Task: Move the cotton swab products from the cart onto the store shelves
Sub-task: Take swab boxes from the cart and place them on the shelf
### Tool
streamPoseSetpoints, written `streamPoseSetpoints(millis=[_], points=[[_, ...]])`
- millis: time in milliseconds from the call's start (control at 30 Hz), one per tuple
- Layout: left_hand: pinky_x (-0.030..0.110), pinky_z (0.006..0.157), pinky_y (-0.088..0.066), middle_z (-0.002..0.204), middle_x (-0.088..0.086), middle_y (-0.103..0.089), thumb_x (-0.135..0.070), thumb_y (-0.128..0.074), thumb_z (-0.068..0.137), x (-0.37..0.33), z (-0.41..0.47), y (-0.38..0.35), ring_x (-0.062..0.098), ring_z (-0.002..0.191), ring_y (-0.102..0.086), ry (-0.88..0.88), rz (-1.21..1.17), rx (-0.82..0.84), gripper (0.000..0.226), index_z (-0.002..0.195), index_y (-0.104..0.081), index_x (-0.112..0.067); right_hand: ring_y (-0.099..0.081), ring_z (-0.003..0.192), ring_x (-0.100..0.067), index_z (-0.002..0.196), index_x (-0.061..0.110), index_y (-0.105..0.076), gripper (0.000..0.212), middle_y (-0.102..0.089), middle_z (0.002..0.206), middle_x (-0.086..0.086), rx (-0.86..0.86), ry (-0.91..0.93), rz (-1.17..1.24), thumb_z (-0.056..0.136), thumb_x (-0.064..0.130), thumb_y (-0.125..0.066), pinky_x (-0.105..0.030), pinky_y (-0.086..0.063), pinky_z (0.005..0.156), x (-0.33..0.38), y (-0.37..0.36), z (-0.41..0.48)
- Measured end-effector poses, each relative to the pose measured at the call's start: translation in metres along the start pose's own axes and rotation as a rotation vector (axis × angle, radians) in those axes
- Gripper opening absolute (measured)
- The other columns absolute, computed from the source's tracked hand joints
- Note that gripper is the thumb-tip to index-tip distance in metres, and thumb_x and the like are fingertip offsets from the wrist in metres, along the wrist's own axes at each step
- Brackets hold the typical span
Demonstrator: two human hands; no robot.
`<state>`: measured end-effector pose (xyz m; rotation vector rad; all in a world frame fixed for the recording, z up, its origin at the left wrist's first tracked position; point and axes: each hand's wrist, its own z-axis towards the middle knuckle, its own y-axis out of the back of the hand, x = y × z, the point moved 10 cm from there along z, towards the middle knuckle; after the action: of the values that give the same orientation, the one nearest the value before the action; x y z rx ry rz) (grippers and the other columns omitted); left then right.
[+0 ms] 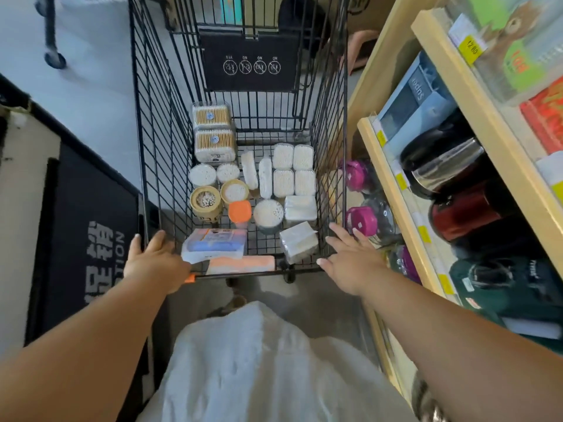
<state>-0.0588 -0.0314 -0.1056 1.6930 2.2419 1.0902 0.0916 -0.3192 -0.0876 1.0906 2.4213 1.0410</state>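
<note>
A black wire cart [152, 141] stands in front of me with several cotton swab packs on its floor: two clear boxes of wooden swabs [214, 132], round tubs [202, 175], cardboard tubes [206, 201], white rectangular packs [293, 170], an orange-lidded jar [240, 211] and flat packets [214, 244] near the handle. My left hand [155, 260] grips the cart's near left corner at the handle. My right hand [350, 257] hovers with straight fingers over the near right corner, holding nothing.
Wooden store shelves [393, 181] rise on the right, holding kettles [441, 159], pink-lidded jars [362, 220], boxed goods and yellow price tags. A dark floor mat [88, 226] lies to the left. Another cart's wheel [54, 60] shows at top left.
</note>
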Motion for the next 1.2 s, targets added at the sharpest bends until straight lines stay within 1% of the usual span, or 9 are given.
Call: streamPoseSetpoints(millis=[100, 333, 433, 567, 667, 767, 900, 1100, 1200], points=[[0.057, 0.111, 0.015, 0.162, -0.002, -0.006, -0.040, -0.039, 0.096, -0.012, -0.017, -0.018, 0.024, 0.146, 0.018, 0.004, -0.016, 0.014, 0.040, 0.135, -0.049, -0.035, 0.025, 0.143, -0.014, 0.132, 0.022, -0.056, 0.058, -0.010, 0.161, 0.004, -0.014, 0.041, 0.039, 0.102, 0.043, -0.011, -0.043, 0.010, 0.118, -0.002, -0.015, -0.015], [0.056, 0.114, 0.011, 0.161, -0.004, -0.013, -0.046, -0.035, 0.097, -0.033, -0.063, -0.067, 0.023, 0.148, 0.012, 0.016, -0.092, 0.010, 0.050, 0.144, -0.039, -0.032, 0.031, 0.141, -0.013, 0.129, 0.027, -0.056, 0.056, -0.012, 0.160, 0.008, 0.004, 0.051, 0.092, 0.101, 0.042, -0.010, -0.043, 0.009, 0.118, 0.000, -0.063, -0.057], [0.058, 0.113, 0.012, 0.162, -0.001, -0.008, -0.032, -0.037, 0.097, -0.040, -0.088, -0.091, 0.026, 0.146, 0.018, 0.007, -0.055, 0.010, 0.045, 0.142, -0.041, -0.031, 0.033, 0.140, -0.014, 0.130, 0.028, -0.057, 0.056, -0.012, 0.160, 0.009, -0.001, 0.024, 0.110, 0.101, 0.043, -0.011, -0.042, 0.009, 0.117, 0.008, -0.087, -0.079], [0.062, 0.112, 0.010, 0.160, 0.006, -0.014, -0.022, -0.041, 0.093, -0.049, -0.122, -0.122, 0.031, 0.146, 0.016, -0.038, -0.029, -0.055, 0.045, 0.136, -0.048, -0.029, 0.030, 0.141, -0.015, 0.117, 0.029, -0.063, 0.053, -0.016, 0.159, 0.008, -0.041, -0.003, 0.174, 0.100, 0.042, -0.014, -0.043, 0.009, 0.118, 0.019, -0.121, -0.108], [0.062, 0.112, 0.008, 0.159, 0.005, -0.017, -0.022, -0.039, 0.093, -0.055, -0.149, -0.146, 0.031, 0.146, 0.013, -0.054, -0.027, -0.095, 0.043, 0.135, -0.049, -0.030, 0.027, 0.142, -0.015, 0.112, 0.031, -0.064, 0.051, -0.017, 0.159, 0.008, -0.078, -0.034, 0.182, 0.100, 0.039, -0.016, -0.044, 0.008, 0.116, 0.027, -0.144, -0.136], [0.061, 0.113, 0.006, 0.157, 0.002, -0.021, -0.020, -0.039, 0.093, -0.061, -0.176, -0.177, 0.030, 0.146, 0.010, -0.069, -0.040, -0.145, 0.042, 0.132, -0.050, -0.029, 0.024, 0.144, -0.018, 0.097, 0.035, -0.060, 0.043, -0.017, 0.159, 0.006, -0.116, -0.060, 0.196, 0.100, 0.037, -0.017, -0.045, 0.008, 0.116, 0.037, -0.168, -0.169], [0.059, 0.114, 0.005, 0.158, 0.000, -0.019, -0.018, -0.037, 0.094, -0.058, -0.203, -0.211, 0.028, 0.147, 0.009, -0.069, -0.045, -0.167, 0.044, 0.135, -0.046, -0.031, 0.025, 0.144, -0.021, 0.124, 0.027, -0.057, 0.050, -0.016, 0.159, 0.003, -0.088, -0.055, 0.156, 0.100, 0.037, -0.013, -0.048, 0.002, 0.117, 0.053, -0.201, -0.196], [0.059, 0.114, 0.002, 0.157, -0.001, -0.021, -0.021, -0.036, 0.095, -0.063, -0.244, -0.253, 0.028, 0.146, 0.007, -0.051, -0.086, -0.173, 0.044, 0.136, -0.045, -0.031, 0.025, 0.143, -0.020, 0.127, 0.028, -0.055, 0.050, -0.009, 0.160, 0.005, -0.044, -0.068, 0.148, 0.099, 0.038, -0.014, -0.045, 0.003, 0.116, 0.066, -0.246, -0.233], [0.060, 0.114, 0.002, 0.156, 0.001, -0.021, -0.019, -0.036, 0.094, -0.071, -0.267, -0.279, 0.028, 0.146, 0.008, -0.051, -0.086, -0.148, 0.045, 0.138, -0.043, -0.027, 0.029, 0.142, -0.019, 0.129, 0.029, -0.053, 0.050, -0.010, 0.160, 0.005, -0.012, -0.058, 0.122, 0.101, 0.037, -0.013, -0.044, 0.005, 0.116, 0.070, -0.270, -0.257]])
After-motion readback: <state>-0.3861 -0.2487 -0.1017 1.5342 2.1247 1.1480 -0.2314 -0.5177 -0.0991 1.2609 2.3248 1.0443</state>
